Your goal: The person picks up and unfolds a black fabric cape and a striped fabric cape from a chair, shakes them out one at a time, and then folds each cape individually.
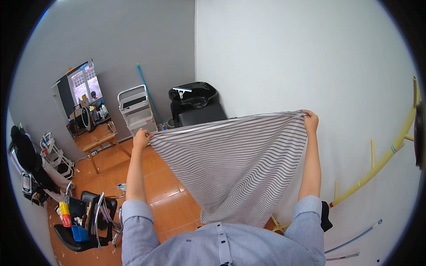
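Note:
A large grey-and-white striped cloth (230, 159) is stretched out in front of me, its upper edge nearly straight between my two hands. My left hand (142, 138) pinches its upper left corner, a little lower than the other side. At the upper right corner, the fingers of my right hand (311, 122) are closed on the fabric, which bunches there. Both arms reach forward, and the cloth hangs down in folds toward my shirt. Its lower end narrows and passes out of sight behind my body.
Beyond the cloth stand a black shampoo basin chair (195, 99) and a white trolley (137, 108). A mirror (84, 102) leans on the grey wall. At left, a black chair (84, 221) holds bottles and tools. A yellow pole rack (377, 166) stands along the right wall.

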Demonstrator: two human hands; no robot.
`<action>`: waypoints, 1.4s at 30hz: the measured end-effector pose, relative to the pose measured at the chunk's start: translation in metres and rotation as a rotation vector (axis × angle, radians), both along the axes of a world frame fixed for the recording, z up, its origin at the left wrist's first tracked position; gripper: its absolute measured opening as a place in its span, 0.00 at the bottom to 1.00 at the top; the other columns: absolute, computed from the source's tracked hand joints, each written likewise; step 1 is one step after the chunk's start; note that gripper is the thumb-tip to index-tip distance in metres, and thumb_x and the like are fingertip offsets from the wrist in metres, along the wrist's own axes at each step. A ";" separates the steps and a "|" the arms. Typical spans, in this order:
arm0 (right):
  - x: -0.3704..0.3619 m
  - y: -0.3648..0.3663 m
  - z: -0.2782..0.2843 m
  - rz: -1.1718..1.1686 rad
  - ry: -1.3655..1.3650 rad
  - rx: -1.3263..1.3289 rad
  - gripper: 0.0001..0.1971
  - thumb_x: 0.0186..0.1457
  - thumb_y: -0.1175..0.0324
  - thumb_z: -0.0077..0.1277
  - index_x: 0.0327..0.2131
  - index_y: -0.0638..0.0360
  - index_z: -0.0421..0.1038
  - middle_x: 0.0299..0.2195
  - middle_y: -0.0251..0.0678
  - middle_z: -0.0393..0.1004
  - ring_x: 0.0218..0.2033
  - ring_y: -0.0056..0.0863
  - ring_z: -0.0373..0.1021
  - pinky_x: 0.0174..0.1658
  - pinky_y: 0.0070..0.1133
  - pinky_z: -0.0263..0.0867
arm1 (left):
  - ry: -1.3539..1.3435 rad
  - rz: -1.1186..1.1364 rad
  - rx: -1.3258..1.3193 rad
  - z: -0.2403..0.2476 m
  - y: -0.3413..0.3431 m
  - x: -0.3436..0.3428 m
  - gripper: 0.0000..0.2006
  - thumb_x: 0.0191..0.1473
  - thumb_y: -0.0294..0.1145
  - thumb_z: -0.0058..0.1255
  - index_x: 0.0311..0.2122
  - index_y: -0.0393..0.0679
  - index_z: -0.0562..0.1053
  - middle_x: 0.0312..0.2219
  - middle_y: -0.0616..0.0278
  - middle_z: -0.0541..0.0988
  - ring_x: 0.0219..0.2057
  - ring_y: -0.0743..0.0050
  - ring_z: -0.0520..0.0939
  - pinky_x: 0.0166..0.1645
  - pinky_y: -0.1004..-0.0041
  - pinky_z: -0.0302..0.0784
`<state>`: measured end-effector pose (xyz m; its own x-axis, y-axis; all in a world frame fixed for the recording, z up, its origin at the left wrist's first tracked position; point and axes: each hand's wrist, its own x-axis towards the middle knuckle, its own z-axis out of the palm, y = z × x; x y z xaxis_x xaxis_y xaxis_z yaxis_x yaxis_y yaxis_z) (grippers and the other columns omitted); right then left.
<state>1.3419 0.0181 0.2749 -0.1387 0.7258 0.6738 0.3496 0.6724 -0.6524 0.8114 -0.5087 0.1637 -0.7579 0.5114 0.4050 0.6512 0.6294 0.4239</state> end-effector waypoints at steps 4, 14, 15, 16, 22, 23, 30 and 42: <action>0.005 0.006 -0.043 -0.170 -0.253 0.006 0.12 0.39 0.73 0.49 0.31 0.53 0.78 0.29 0.41 0.77 0.32 0.35 0.73 0.39 0.26 0.68 | -0.008 0.006 -0.023 -0.022 -0.005 0.000 0.14 0.48 0.42 0.55 0.27 0.39 0.73 0.25 0.52 0.77 0.29 0.55 0.79 0.33 0.63 0.73; -0.021 0.004 0.022 0.044 0.075 -0.146 0.13 0.41 0.79 0.46 0.34 0.64 0.75 0.30 0.43 0.77 0.34 0.26 0.74 0.38 0.22 0.68 | -0.278 -0.067 0.887 0.093 0.003 -0.068 0.11 0.48 0.32 0.56 0.25 0.33 0.72 0.20 0.62 0.74 0.19 0.80 0.75 0.23 0.75 0.77; -0.012 0.003 0.043 0.068 0.146 -0.034 0.13 0.41 0.80 0.45 0.34 0.64 0.75 0.29 0.41 0.77 0.33 0.24 0.73 0.38 0.20 0.68 | -0.279 -0.153 0.991 0.120 0.006 -0.064 0.11 0.47 0.31 0.58 0.27 0.34 0.72 0.22 0.64 0.75 0.21 0.81 0.75 0.26 0.76 0.77; -0.003 0.002 0.061 0.090 0.215 0.078 0.13 0.42 0.81 0.44 0.34 0.65 0.75 0.28 0.40 0.77 0.33 0.22 0.73 0.38 0.18 0.67 | -0.281 -0.242 1.093 0.144 0.009 -0.057 0.11 0.46 0.31 0.60 0.28 0.34 0.72 0.23 0.65 0.75 0.23 0.82 0.74 0.28 0.78 0.77; 0.031 -0.067 0.123 0.165 0.228 0.282 0.11 0.48 0.82 0.41 0.34 0.67 0.73 0.27 0.33 0.75 0.29 0.18 0.71 0.35 0.15 0.66 | 0.081 -0.456 0.999 0.210 -0.034 -0.007 0.11 0.43 0.22 0.59 0.34 0.33 0.72 0.27 0.62 0.77 0.31 0.79 0.77 0.36 0.81 0.73; 0.038 -0.070 0.122 0.160 0.190 0.239 0.11 0.48 0.81 0.42 0.34 0.67 0.73 0.26 0.33 0.74 0.27 0.18 0.70 0.33 0.14 0.66 | 0.105 -0.463 0.962 0.207 -0.044 -0.014 0.10 0.44 0.21 0.57 0.34 0.33 0.72 0.28 0.61 0.77 0.31 0.78 0.78 0.37 0.81 0.74; 0.058 -0.119 0.063 0.134 -0.065 -0.171 0.08 0.45 0.77 0.49 0.31 0.67 0.75 0.17 0.35 0.72 0.09 0.20 0.65 0.14 0.18 0.62 | -0.350 -0.408 0.881 0.143 -0.099 -0.052 0.06 0.50 0.19 0.48 0.34 0.33 0.73 0.29 0.58 0.78 0.29 0.74 0.80 0.35 0.78 0.78; 0.133 -0.258 -0.012 0.261 0.051 -0.420 0.13 0.40 0.87 0.41 0.32 0.72 0.73 0.28 0.43 0.75 0.29 0.27 0.74 0.33 0.18 0.73 | -0.523 -0.449 0.865 0.080 -0.162 -0.018 0.05 0.52 0.23 0.51 0.33 0.32 0.73 0.27 0.60 0.77 0.30 0.75 0.79 0.36 0.78 0.79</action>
